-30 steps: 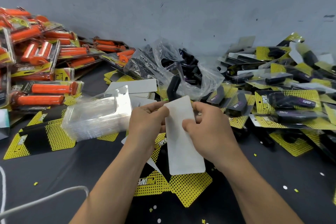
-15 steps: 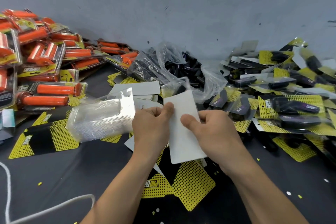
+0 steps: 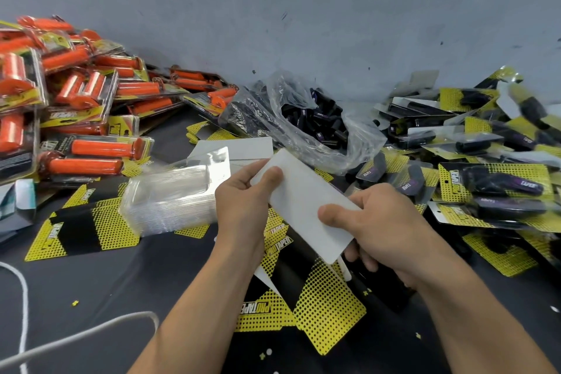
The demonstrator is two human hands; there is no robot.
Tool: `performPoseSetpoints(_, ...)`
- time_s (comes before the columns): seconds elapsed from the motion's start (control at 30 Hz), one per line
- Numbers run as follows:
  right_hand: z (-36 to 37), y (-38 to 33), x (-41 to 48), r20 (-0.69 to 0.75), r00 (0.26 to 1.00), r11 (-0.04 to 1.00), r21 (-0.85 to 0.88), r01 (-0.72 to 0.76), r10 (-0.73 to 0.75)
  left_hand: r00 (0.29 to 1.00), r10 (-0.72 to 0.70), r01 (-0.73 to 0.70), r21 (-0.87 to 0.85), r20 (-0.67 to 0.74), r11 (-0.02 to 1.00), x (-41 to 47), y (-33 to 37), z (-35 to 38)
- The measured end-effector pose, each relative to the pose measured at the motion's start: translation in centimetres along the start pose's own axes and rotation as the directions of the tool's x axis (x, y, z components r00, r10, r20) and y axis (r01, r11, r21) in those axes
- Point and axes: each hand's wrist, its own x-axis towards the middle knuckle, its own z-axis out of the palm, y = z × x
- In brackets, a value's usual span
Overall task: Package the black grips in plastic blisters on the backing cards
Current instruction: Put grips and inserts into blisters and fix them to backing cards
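Many packed black grips (image 3: 498,185) lie heaped right of the fingers (image 3: 331,214), a bag of loose grips (image 3: 315,124) sits unpacked beyond them, and the left hand (image 3: 243,206) and right hand (image 3: 382,231) pinch one backing card (image 3: 303,206) between them.

Your dark work surface (image 3: 121,288) carries, from your left: a heap of packed orange grips (image 3: 79,118), a white cord (image 3: 76,337), a stack of clear blisters (image 3: 173,200), yellow-and-black backing cards (image 3: 303,313) lying flat, a plastic bag (image 3: 358,143) of loose black grips (image 3: 318,121), and packed black grips (image 3: 491,167) heaped at your right.
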Motion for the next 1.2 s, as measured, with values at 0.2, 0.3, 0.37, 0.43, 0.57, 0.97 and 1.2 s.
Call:
performPoseSetpoints(0.2, -0.9, 0.1, 0.1, -0.013, 0.994, 0.986, 0.127, 0.108, -0.107, 1.000, 0.004, -0.003, -0.038, 0.007, 0.999, 0.1, -0.2, 0.0)
performPoseSetpoints(0.3, -1.7, 0.1, -0.2, 0.155, 0.974, 0.946, 0.304, 0.110, -0.163, 0.999, -0.041, 0.041, -0.052, -0.007, 0.998, 0.2, 0.0, 0.1)
performPoseSetpoints(0.37, -2.0, 0.5, 0.0, 0.108, 0.981, 0.947, 0.297, 0.120, -0.158, 0.998, -0.065, 0.065, -0.018, -0.001, 0.998, 0.2, -0.1, 0.1)
performPoseSetpoints(0.43, -1.8, 0.8, 0.3, -0.169, 0.973, 0.953, 0.234, 0.194, -0.156, 0.996, -0.088, 0.088, -0.008, 0.003, 0.996, 0.1, -0.2, 0.0)
performPoseSetpoints(0.57, -0.3, 1.0, 0.3, -0.464, 0.746, 0.879, -0.256, 0.403, -0.477, 0.992, -0.125, 0.124, 0.053, 0.031, 0.991, -0.3, -0.5, 0.4)
performPoseSetpoints(0.97, 3.6, 0.8, -0.1, -0.030, 0.757, 0.620, -0.595, 0.512, -0.653, 0.961, -0.250, 0.249, 0.027, 0.113, 0.968, -1.2, -0.4, 1.4)
performPoseSetpoints(1.2, 1.2, 1.3, 0.6, -0.232, 0.876, 0.895, -0.260, 0.362, -0.422, 0.938, -0.248, 0.296, -0.188, 0.242, 0.937, -0.2, 0.0, 0.2)
